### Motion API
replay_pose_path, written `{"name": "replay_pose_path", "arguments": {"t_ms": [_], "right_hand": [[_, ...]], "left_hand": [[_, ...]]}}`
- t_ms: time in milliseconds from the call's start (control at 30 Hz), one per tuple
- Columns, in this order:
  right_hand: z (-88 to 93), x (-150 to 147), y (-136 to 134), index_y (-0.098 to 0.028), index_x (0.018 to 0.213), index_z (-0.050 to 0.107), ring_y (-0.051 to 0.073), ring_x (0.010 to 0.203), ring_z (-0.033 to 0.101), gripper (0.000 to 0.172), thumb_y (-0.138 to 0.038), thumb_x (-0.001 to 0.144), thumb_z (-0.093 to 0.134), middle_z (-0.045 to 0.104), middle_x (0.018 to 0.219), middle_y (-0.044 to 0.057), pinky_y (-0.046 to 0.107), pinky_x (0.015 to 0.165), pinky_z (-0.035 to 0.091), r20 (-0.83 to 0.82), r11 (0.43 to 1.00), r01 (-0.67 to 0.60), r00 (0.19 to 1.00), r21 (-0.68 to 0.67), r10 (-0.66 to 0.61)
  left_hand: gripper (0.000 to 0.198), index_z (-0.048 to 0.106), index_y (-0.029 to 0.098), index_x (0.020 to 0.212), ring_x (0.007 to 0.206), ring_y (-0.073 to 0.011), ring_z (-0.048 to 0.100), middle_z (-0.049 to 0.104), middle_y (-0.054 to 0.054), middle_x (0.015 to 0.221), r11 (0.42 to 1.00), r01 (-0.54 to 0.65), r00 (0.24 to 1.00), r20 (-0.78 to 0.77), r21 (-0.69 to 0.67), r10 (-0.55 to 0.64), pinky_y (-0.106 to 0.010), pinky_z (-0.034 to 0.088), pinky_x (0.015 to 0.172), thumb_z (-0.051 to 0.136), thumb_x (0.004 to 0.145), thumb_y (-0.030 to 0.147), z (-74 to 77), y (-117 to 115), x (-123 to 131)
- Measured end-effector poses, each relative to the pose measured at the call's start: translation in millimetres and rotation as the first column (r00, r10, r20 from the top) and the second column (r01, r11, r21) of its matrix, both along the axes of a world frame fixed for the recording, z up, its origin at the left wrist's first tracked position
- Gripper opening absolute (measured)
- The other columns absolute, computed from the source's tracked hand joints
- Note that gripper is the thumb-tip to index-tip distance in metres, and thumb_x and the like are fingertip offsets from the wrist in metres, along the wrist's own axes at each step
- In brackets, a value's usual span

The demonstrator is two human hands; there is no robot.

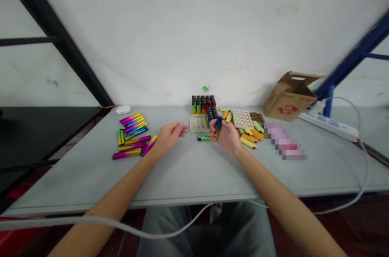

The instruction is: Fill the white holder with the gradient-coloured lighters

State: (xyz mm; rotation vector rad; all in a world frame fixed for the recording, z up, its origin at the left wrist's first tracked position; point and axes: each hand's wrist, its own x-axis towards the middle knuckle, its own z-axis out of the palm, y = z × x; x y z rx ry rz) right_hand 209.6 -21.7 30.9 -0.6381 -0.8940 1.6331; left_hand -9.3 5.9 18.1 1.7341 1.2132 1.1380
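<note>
My left hand (pixel 169 136) is open and empty, its fingers loosely curled near a square white perforated tray (pixel 197 125); my right hand (pixel 225 139) holds a slim iridescent blue-green lighter (pixel 218 126) upright, above the pale grey table (pixel 182 180).

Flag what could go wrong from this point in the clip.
The lighter pinched in the right hand might slip and knock the upright lighters standing close behind it. The left hand sits right beside the loose rainbow lighters, so a careless wrist movement could scatter them.
</note>
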Motion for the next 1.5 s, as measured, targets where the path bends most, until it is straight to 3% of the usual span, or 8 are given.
{"name": "replay_pose_path", "arguments": {"t_ms": [233,467,800,1067,1233,1333,1433,1500], "right_hand": [[1.2,-2.6,-1.0,-0.019,0.091,0.064,0.017,0.072,0.061,0.030,-0.039,0.070,0.070,0.064,0.072,0.000,0.026,0.063,0.045,0.111,0.987,0.129,0.984,0.091,-0.139],[-4.4,-6.6,-1.8,-0.023,0.095,0.057,0.018,0.080,0.066,0.036,-0.048,0.072,0.071,0.072,0.082,0.001,0.030,0.073,0.050,0.180,0.977,0.107,0.974,0.184,-0.141],[3.0,-5.0,-3.7,-0.022,0.095,0.053,0.016,0.076,0.067,0.027,-0.037,0.078,0.069,0.070,0.089,0.002,0.033,0.073,0.053,-0.024,0.999,0.028,0.999,0.018,-0.028],[4.4,1.3,-1.6,-0.019,0.099,0.063,0.010,0.059,0.052,0.021,-0.027,0.081,0.056,0.060,0.077,-0.001,0.024,0.059,0.046,-0.051,0.998,-0.003,0.999,-0.057,0.000],[-2.1,-2.1,0.0,-0.021,0.101,0.062,0.010,0.064,0.053,0.035,-0.014,0.067,0.061,0.057,0.078,-0.003,0.023,0.061,0.044,0.151,0.994,0.058,0.986,0.091,-0.072],[-10.0,-6.7,-0.3,-0.022,0.114,0.055,0.013,0.074,0.059,0.049,-0.014,0.067,0.067,0.062,0.079,-0.004,0.024,0.070,0.047,0.294,0.969,0.053,0.947,0.243,-0.126],[-15.8,-10.0,-1.8,-0.023,0.133,0.039,0.017,0.091,0.065,0.071,-0.016,0.069,0.068,0.070,0.091,0.000,0.029,0.080,0.049,0.337,0.959,0.027,0.933,0.282,-0.125],[-18.0,-10.8,-2.9,-0.024,0.138,0.032,0.020,0.102,0.065,0.078,-0.016,0.069,0.068,0.072,0.100,0.004,0.033,0.086,0.049,0.345,0.959,0.001,0.933,0.282,-0.102]], "left_hand": [[0.063,0.069,0.014,0.082,0.062,-0.0156,0.062,0.069,-0.006,0.070,0.999,0.038,0.999,0.003,-0.031,-0.038,-0.029,0.054,0.064,0.051,0.074,0.074,1.8,-2.3,4.0],[0.040,0.070,0.016,0.084,0.063,-0.0162,0.062,0.071,-0.005,0.071,0.990,0.138,0.987,-0.087,-0.001,-0.137,-0.027,0.051,0.063,0.061,0.077,0.054,-0.5,-16.7,19.9],[0.033,0.073,0.016,0.086,0.061,-0.0147,0.060,0.071,-0.003,0.071,0.977,0.198,0.961,-0.212,0.074,-0.179,-0.025,0.049,0.061,0.056,0.083,0.044,-4.4,-26.1,29.2],[0.034,0.072,0.016,0.081,0.063,-0.0153,0.063,0.071,-0.003,0.070,0.980,0.173,0.964,-0.223,0.099,-0.148,-0.025,0.050,0.063,0.054,0.084,0.044,-2.0,-23.4,24.9],[0.032,0.071,0.017,0.088,0.068,-0.0165,0.064,0.072,-0.004,0.075,0.987,0.093,0.977,-0.203,0.130,-0.066,-0.027,0.052,0.066,0.054,0.085,0.043,-2.9,-21.5,23.6],[0.031,0.070,0.018,0.100,0.091,-0.0209,0.066,0.072,-0.008,0.099,0.957,0.047,0.983,-0.183,0.285,0.006,-0.033,0.052,0.084,0.061,0.082,0.040,-0.4,-20.0,20.6],[0.036,0.069,0.021,0.109,0.114,-0.0242,0.058,0.063,-0.011,0.122,0.909,0.059,0.978,-0.205,0.413,0.029,-0.040,0.042,0.103,0.066,0.079,0.039,2.5,-19.7,17.7],[0.034,0.069,0.022,0.109,0.115,-0.0239,0.057,0.061,-0.011,0.125,0.902,0.080,0.978,-0.210,0.424,0.012,-0.041,0.041,0.105,0.067,0.080,0.039,2.9,-20.1,17.1]]}}
